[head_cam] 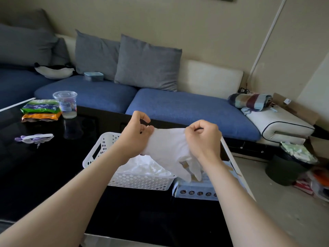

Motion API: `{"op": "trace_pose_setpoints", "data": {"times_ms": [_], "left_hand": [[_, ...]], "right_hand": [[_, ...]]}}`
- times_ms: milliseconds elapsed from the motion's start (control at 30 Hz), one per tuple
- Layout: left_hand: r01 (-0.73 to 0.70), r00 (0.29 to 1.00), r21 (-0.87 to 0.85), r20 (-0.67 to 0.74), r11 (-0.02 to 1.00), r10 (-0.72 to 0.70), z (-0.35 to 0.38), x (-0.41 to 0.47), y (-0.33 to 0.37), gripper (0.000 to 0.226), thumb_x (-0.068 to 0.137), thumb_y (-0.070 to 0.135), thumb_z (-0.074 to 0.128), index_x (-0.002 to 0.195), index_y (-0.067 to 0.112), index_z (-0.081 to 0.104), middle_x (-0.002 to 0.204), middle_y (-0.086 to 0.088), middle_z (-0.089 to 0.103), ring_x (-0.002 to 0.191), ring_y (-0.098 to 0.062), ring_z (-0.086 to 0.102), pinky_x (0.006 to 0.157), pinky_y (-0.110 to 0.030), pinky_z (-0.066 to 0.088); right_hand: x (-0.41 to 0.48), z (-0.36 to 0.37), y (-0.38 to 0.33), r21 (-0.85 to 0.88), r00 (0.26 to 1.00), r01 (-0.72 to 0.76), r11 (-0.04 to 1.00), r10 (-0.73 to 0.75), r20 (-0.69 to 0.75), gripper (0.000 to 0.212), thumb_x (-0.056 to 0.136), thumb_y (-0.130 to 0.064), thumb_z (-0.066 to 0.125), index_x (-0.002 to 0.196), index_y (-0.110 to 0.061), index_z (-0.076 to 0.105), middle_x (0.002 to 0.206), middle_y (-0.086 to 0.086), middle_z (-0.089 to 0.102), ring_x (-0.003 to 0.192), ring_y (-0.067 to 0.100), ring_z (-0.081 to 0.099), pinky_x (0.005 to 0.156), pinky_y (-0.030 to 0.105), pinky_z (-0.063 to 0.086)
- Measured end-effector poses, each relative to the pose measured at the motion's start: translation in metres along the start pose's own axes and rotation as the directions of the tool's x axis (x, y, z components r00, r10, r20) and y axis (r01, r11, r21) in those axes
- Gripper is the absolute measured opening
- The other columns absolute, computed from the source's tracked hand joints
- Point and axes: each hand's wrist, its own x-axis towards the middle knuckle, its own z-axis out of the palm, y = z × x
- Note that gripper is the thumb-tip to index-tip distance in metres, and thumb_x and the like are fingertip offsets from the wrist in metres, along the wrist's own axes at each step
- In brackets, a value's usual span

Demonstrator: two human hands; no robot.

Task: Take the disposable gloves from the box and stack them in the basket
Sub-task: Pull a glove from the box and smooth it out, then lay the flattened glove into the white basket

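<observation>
Left grip (pixel 137 136) and right grip (pixel 203 139) each pinch the white glove (pixel 169 148), held above basket (pixel 99 150) and box (pixel 195 190), its dangling fingers hiding the box opening. At ten o'clock on the tabletop (pixel 53 175): plastic cup (pixel 65 104), snack packets (pixel 41 110).

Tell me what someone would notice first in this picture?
Two hands in the middle, the left hand and the right hand, pinch a white glove stretched between them. Just below sits a white basket of gloves on a black table, with a blue sofa behind.
</observation>
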Motion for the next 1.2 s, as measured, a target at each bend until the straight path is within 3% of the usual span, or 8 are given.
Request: {"op": "trace_pose_setpoints", "data": {"times_ms": [200,367,567,733,867,967,1067,1200], "left_hand": [[0.091,0.993,0.164,0.063,0.982,-0.103,-0.044,0.008,-0.029,0.015,0.11,0.016,0.048,0.107,0.03,0.044,0.102,-0.015,0.059,0.072,-0.025,0.054,0.05,-0.032,0.049],[0.066,0.994,0.405,0.048,0.912,-0.094,-0.065,0.015,-0.048,0.018,0.108,0.005,0.042,0.105,0.023,0.045,0.097,-0.016,0.059,0.066,-0.027,0.049,0.045,-0.031,0.047],[0.05,0.996,0.793,0.006,0.607,-0.09,-0.076,0.016,-0.066,0.038,0.101,-0.002,0.045,0.111,0.035,0.05,0.111,0.001,0.053,0.085,-0.023,0.059,0.065,-0.043,0.057],[-0.104,0.995,0.943,0.097,0.315,0.04,-0.064,0.017,-0.061,0.048,0.096,0.002,0.058,0.129,0.037,0.061,0.13,0.002,0.043,0.116,-0.024,0.036,0.092,-0.036,0.038],[-0.223,0.946,0.826,0.311,0.517,-0.089,-0.052,0.018,-0.053,0.04,0.103,0.018,0.061,0.135,0.042,0.058,0.127,0.008,0.042,0.122,-0.02,0.041,0.105,-0.039,0.042],[-0.203,0.884,0.857,0.368,0.474,-0.287,-0.045,0.016,-0.052,0.042,0.107,0.033,0.058,0.146,0.043,0.049,0.136,0.005,0.039,0.144,-0.029,0.032,0.116,-0.048,0.037],[-0.109,0.819,0.89,0.333,0.443,-0.468,-0.041,0.014,-0.054,0.049,0.108,0.049,0.049,0.155,0.039,0.039,0.162,-0.004,0.028,0.158,-0.039,0.014,0.123,-0.057,0.027],[-0.061,0.799,0.896,0.308,0.441,-0.516,-0.039,0.01,-0.055,0.063,0.103,0.061,0.049,0.159,0.039,0.03,0.161,-0.005,0.029,0.153,-0.042,0.024,0.12,-0.056,0.032]], "right_hand": [[0.005,0.044,0.003,-0.155,0.977,0.031,0.987,0.003,0.214,0.01,0.08,-0.022,0.063,0.075,-0.027,0.071,0.072,-0.005,0.073,0.081,0.017,0.069,0.069,0.039,0.061],[0.012,0.077,0.009,-0.219,0.944,0.135,0.966,-0.058,0.325,0.01,0.087,-0.024,0.068,0.092,-0.033,0.069,0.079,-0.005,0.073,0.083,0.014,0.069,0.074,0.039,0.062],[0.011,0.095,0.024,-0.385,0.88,0.374,0.844,-0.193,0.434,0.021,0.1,-0.02,0.07,0.121,-0.025,0.071,0.112,-0.004,0.069,0.1,0.016,0.065,0.08,0.033,0.054],[0.014,0.087,0.016,-0.379,0.862,0.454,0.806,-0.291,0.415,0.017,0.098,-0.024,0.072,0.114,-0.027,0.074,0.113,-0.005,0.062,0.104,0.017,0.061,0.086,0.034,0.054],[0.008,0.075,-0.006,-0.356,0.653,0.401,0.844,0.008,0.757,0.047,0.089,-0.034,0.076,0.135,-0.033,0.064,0.118,-0.008,0.052,0.108,0.015,0.056,0.083,0.035,0.053],[0.001,0.071,-0.007,-0.496,0.457,0.47,0.73,0.28,0.844,0.068,0.089,-0.022,0.07,0.152,-0.026,0.045,0.131,0.0,0.053,0.115,0.023,0.058,0.095,0.043,0.057],[-0.003,0.07,0.0,-0.537,0.426,0.468,0.702,0.353,0.833,0.069,0.092,-0.024,0.067,0.153,-0.025,0.036,0.134,0.004,0.053,0.115,0.027,0.059,0.096,0.044,0.056],[-0.006,0.075,0.004,-0.548,0.425,0.477,0.687,0.365,0.828,0.073,0.093,-0.027,0.066,0.157,-0.027,0.031,0.137,0.005,0.052,0.116,0.027,0.058,0.098,0.046,0.056]]}}
